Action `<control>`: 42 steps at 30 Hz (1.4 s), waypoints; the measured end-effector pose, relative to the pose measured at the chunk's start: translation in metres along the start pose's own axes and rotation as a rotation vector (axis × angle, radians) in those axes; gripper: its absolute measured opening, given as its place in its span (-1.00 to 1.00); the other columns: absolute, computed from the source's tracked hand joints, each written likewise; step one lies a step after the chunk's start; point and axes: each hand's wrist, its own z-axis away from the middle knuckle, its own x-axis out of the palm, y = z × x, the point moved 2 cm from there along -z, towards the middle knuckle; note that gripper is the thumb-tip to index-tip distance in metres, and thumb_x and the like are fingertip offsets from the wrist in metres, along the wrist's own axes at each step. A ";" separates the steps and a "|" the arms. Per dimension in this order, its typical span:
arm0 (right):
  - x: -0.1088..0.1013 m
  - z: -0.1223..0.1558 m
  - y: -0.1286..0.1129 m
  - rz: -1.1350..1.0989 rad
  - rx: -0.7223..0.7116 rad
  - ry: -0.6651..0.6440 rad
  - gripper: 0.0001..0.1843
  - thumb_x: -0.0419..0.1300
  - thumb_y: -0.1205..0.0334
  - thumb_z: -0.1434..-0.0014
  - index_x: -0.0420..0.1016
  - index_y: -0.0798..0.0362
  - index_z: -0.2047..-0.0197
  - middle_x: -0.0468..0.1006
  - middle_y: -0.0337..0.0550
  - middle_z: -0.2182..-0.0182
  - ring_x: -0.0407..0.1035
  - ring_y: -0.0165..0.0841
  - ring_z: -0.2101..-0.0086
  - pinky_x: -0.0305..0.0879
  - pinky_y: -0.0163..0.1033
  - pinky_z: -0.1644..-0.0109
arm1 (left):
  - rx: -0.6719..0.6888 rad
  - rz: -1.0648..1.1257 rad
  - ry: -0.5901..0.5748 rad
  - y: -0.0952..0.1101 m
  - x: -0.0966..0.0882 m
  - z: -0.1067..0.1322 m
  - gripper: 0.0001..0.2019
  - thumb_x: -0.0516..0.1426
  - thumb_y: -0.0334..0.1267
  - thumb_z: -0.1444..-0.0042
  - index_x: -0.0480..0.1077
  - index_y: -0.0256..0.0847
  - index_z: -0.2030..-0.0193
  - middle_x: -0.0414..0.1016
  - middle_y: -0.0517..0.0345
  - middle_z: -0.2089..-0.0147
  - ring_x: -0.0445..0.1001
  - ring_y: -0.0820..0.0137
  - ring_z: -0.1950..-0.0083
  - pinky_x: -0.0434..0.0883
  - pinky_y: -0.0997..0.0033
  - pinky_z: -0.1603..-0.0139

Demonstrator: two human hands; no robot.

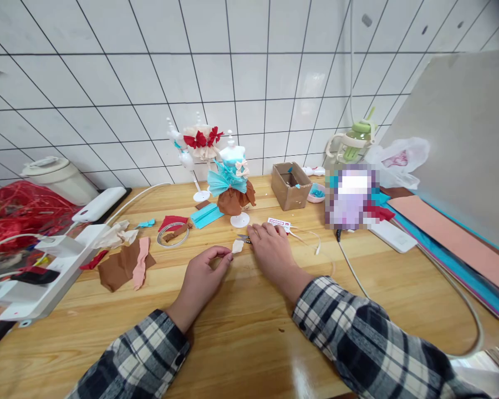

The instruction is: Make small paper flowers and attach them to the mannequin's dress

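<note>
My left hand (203, 276) pinches a small cream scrap of paper (237, 246) between thumb and fingertips, just above the wooden table (241, 332). My right hand (270, 246) lies knuckles up right beside it, fingers curled over small scissors (244, 239) whose metal tips poke out to the left. Behind the hands stands a small white mannequin (233, 183) dressed in turquoise and brown paper. A second stand with a red and cream paper piece (199, 139) is to its left.
Brown and pink paper scraps (127, 265), a tape ring (173, 234), red and turquoise pieces lie at left. A cardboard box (291, 185), a green bottle (355, 138), white cables, coloured sheets (453, 244) and a grey board fill the right. White devices sit at the left edge.
</note>
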 end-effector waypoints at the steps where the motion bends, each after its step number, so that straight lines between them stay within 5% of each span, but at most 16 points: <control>1: -0.003 0.003 -0.001 -0.084 -0.017 0.047 -0.52 -0.03 0.41 -0.23 0.26 0.14 -0.23 0.36 0.10 -0.13 0.14 -0.10 -0.11 0.04 0.05 -0.16 | 0.012 -0.018 0.014 0.000 -0.001 0.000 -0.76 0.12 -0.07 -0.11 0.49 -0.17 0.29 0.61 0.15 0.25 0.54 0.32 0.22 0.43 0.36 0.11; 3: -0.006 0.009 -0.003 -0.326 -0.029 0.085 -0.45 0.01 0.43 -0.16 0.25 0.09 -0.24 0.34 0.03 -0.14 0.23 -0.19 -0.04 0.16 -0.06 -0.12 | 0.030 -0.042 0.052 0.000 -0.004 0.001 -0.76 0.11 -0.06 -0.11 0.50 -0.17 0.29 0.61 0.13 0.23 0.54 0.32 0.20 0.44 0.35 0.09; 6: -0.002 0.016 -0.009 -0.707 0.031 -0.044 -0.32 0.16 0.34 -0.04 0.20 0.05 -0.27 0.40 -0.02 -0.02 0.33 -0.39 0.34 0.35 -0.21 0.18 | 0.062 -0.040 0.089 0.001 -0.007 0.005 -0.75 0.11 -0.05 -0.11 0.50 -0.17 0.28 0.61 0.13 0.24 0.54 0.33 0.21 0.45 0.36 0.09; 9: 0.006 0.019 -0.016 -1.005 0.140 -0.171 -0.30 0.32 0.11 0.04 0.33 0.04 -0.19 0.47 -0.16 0.23 0.19 -0.50 0.54 0.29 -0.31 0.45 | 0.128 -0.047 0.066 0.005 -0.006 0.008 -0.76 0.10 -0.08 -0.12 0.50 -0.16 0.28 0.61 0.14 0.25 0.54 0.34 0.22 0.45 0.38 0.11; 13: 0.010 0.017 -0.021 -1.373 0.273 -0.235 -0.44 0.34 -0.05 0.08 0.52 0.03 0.02 0.47 -0.24 0.42 0.20 -0.49 0.56 0.23 -0.38 0.60 | 0.216 -0.054 0.018 0.011 -0.003 0.011 -0.79 0.09 -0.12 -0.14 0.49 -0.16 0.27 0.61 0.12 0.22 0.54 0.34 0.18 0.45 0.37 0.10; 21: 0.003 0.015 -0.016 -1.500 0.408 -0.129 -0.65 0.38 0.00 0.16 0.61 0.08 0.35 0.42 -0.27 0.58 0.24 -0.48 0.56 0.32 -0.39 0.56 | 0.186 -0.083 0.003 0.010 -0.002 0.009 -0.74 0.08 -0.05 -0.16 0.53 -0.11 0.21 0.63 0.14 0.21 0.56 0.32 0.17 0.47 0.34 0.06; 26: 0.004 0.013 -0.014 -1.430 0.379 -0.078 -0.67 0.34 -0.01 0.09 0.61 0.07 0.34 0.46 -0.26 0.55 0.20 -0.51 0.61 0.26 -0.39 0.61 | 0.166 -0.064 0.023 0.012 -0.003 0.007 -0.73 0.09 -0.03 -0.14 0.56 -0.07 0.28 0.65 0.20 0.24 0.58 0.30 0.17 0.41 0.22 -0.12; 31: 0.003 0.012 -0.009 -1.255 0.334 -0.105 -0.63 0.25 -0.03 -0.01 0.60 0.10 0.25 0.53 -0.20 0.47 0.19 -0.49 0.61 0.18 -0.34 0.58 | 0.130 -0.028 -0.006 0.011 -0.005 0.007 -0.77 0.12 -0.07 -0.10 0.57 -0.09 0.32 0.64 0.19 0.28 0.58 0.30 0.22 0.42 0.25 -0.07; 34: -0.004 0.010 -0.002 -0.839 0.156 -0.016 -0.53 0.23 0.07 -0.07 0.49 0.07 -0.03 0.57 -0.11 0.25 0.35 -0.34 0.37 0.30 -0.23 0.28 | -0.011 0.037 0.009 0.001 -0.007 0.005 -0.76 0.16 -0.04 -0.06 0.56 -0.14 0.33 0.64 0.14 0.29 0.57 0.28 0.24 0.47 0.29 0.07; 36: -0.008 0.008 0.001 -0.445 0.059 0.048 -0.48 0.20 0.10 -0.13 0.38 0.06 -0.15 0.54 -0.03 0.10 0.33 -0.19 0.12 0.22 -0.07 0.01 | -0.113 0.097 0.051 -0.008 -0.009 0.002 -0.72 0.18 -0.01 -0.03 0.56 -0.17 0.30 0.64 0.10 0.27 0.57 0.26 0.23 0.47 0.28 0.09; 39: -0.007 0.005 0.000 -0.024 0.020 -0.015 -0.66 0.09 0.18 -0.24 0.43 0.10 -0.04 0.54 0.07 0.11 0.26 -0.09 0.02 0.04 0.09 -0.08 | -0.128 0.164 0.141 -0.017 -0.012 -0.003 -0.70 0.20 0.01 0.01 0.55 -0.20 0.31 0.61 0.04 0.14 0.54 0.24 0.10 0.42 0.27 -0.01; 42: -0.006 0.005 -0.006 0.125 -0.021 -0.087 -0.73 -0.01 0.37 -0.26 0.46 0.14 0.06 0.55 0.09 0.21 0.29 -0.12 0.09 0.04 0.07 -0.05 | -0.146 0.197 0.148 -0.020 -0.012 -0.005 -0.67 0.19 0.03 0.01 0.53 -0.21 0.30 0.61 0.04 0.18 0.53 0.26 0.12 0.42 0.30 0.02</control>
